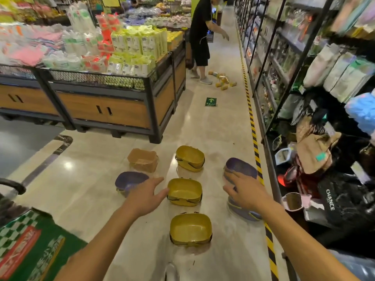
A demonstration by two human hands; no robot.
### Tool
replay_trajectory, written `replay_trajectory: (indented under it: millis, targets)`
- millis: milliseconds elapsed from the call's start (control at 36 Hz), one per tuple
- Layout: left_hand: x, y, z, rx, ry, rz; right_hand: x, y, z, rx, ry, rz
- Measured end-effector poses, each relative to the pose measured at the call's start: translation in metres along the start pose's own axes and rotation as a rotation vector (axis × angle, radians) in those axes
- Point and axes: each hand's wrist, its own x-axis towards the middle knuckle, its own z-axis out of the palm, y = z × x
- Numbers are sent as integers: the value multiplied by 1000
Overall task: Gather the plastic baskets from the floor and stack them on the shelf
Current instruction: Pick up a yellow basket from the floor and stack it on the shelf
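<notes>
Several plastic baskets stand on the shop floor. Three yellow ones form a middle column: far [190,158], middle [185,191] and near [190,229]. A tan basket [143,159] and a purple basket [129,181] are on the left. On the right, a purple basket [240,168] stands beyond another purple one [242,212] that my arm partly covers. My left hand [146,196] hovers open between the left purple basket and the middle yellow one. My right hand [246,192] is spread open over the right purple baskets. The shelf [284,82] runs along the right.
A wood-and-mesh display bin [113,106] stacked with packaged goods stands at left. A person in black [200,37] is further down the aisle beside yellow packets [223,81] on the floor. Yellow-black tape [254,138] edges the shelf. Bags [332,191] crowd the lower shelf. A green mat [30,250] lies at near left.
</notes>
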Motion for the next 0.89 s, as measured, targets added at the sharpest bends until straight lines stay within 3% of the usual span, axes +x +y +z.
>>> replay_trajectory:
  millis: [139,444,639,889]
  targets:
    - [53,-32,15,-121,-101,-25,46,9,37,127,-80,102]
    - [157,-87,105,-286,-132,-159,127,37,164,396,-251,280]
    - [215,-155,241,-387,-128,-342,179,68,313,597,-368,452]
    - [275,-281,464,-486,-139,-487,240,110,552,864,-306,642]
